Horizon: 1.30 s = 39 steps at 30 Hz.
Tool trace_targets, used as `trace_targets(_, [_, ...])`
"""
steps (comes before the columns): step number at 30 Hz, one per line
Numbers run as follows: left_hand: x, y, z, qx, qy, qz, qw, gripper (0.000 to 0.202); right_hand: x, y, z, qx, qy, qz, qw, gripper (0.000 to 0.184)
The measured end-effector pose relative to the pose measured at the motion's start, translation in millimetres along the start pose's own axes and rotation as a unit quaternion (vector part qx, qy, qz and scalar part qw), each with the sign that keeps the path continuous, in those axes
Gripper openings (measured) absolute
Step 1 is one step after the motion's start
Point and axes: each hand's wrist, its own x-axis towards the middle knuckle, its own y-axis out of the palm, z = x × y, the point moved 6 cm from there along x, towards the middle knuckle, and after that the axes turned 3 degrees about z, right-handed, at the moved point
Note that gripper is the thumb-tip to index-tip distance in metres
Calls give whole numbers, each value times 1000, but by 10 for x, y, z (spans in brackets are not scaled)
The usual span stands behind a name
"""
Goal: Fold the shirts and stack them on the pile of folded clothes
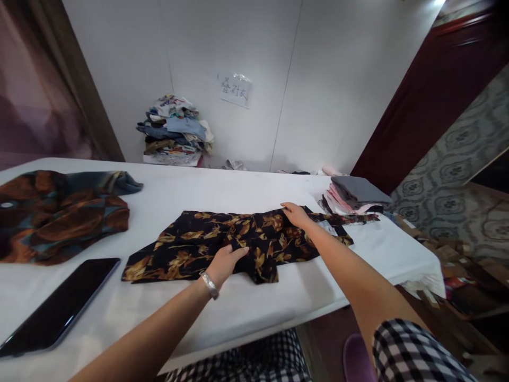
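A black garment with a gold leaf print (207, 244) lies spread across the white table (246, 307). My left hand (226, 261) rests on its middle near the front edge, fingers bent and pressed together on the fabric. My right hand (295, 214) lies on the garment's far right part, fingers stretched out flat on the cloth. A silver bracelet (209, 284) sits on my left wrist.
A brown and teal patterned garment (59, 212) lies at the left. A dark tablet (59, 307) rests at the front left. A folded stack of grey and pink clothes (356, 195) sits at the right end. A heap of clothes (175, 130) stands by the wall.
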Motion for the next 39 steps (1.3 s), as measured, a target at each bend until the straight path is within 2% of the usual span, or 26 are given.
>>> trace_targets(3, [-152,-39,-241,31,28,23,999,14,169,67,10,-19,-7,44,999,47])
trace_targets(7, [-351,-129,-484,29,2,69,997,32,247,137,-62,-51,-3,95,994,57])
trace_targets(10, [-457,-224,-620,44,-11,99,994,42,197,121,-123,-63,-10,114,991,53])
trace_targets(14, [-540,-368,-766,126,12,124,984,34,50,-15,-217,-66,-32,104,992,31])
trace_targets(17, [-583,-507,-850,186,16,131,974,34,-126,-160,-350,-14,-51,67,996,30])
trace_targets(19, [-578,-632,-955,238,32,118,964,36,-258,-233,-476,65,-60,49,995,30])
trace_targets(22, [-440,-839,-1219,331,79,64,938,35,-396,-281,-680,137,-38,41,989,21])
trace_targets(26, [-83,-1014,-1582,426,163,-77,887,35,-399,-307,-762,146,-7,29,989,20])
trace_targets(27, [-9,-993,-1583,446,168,-83,875,35,-382,-307,-740,141,-4,32,989,23])
trace_targets(28, [47,-941,-1521,467,159,-65,867,34,-366,-306,-707,131,-3,35,991,26])
trace_targets(30, [61,-788,-1235,520,112,16,847,35,-356,-313,-617,104,-15,38,994,34])
trace_targets(32, [-68,-664,-863,579,69,80,809,36,-382,-329,-517,84,-39,32,995,43])
trace_targets(34, [-254,-610,-532,626,51,102,771,36,-433,-331,-427,75,-70,31,994,52])
trace_targets(35, [-341,-609,-399,638,47,104,761,34,-461,-323,-393,71,-81,35,994,55])
trace_targets(37, [-472,-644,-216,646,40,101,756,24,-509,-297,-347,55,-96,43,993,53])
trace_targets(39, [-553,-700,-163,634,34,95,767,14,-542,-274,-323,33,-107,45,993,45])
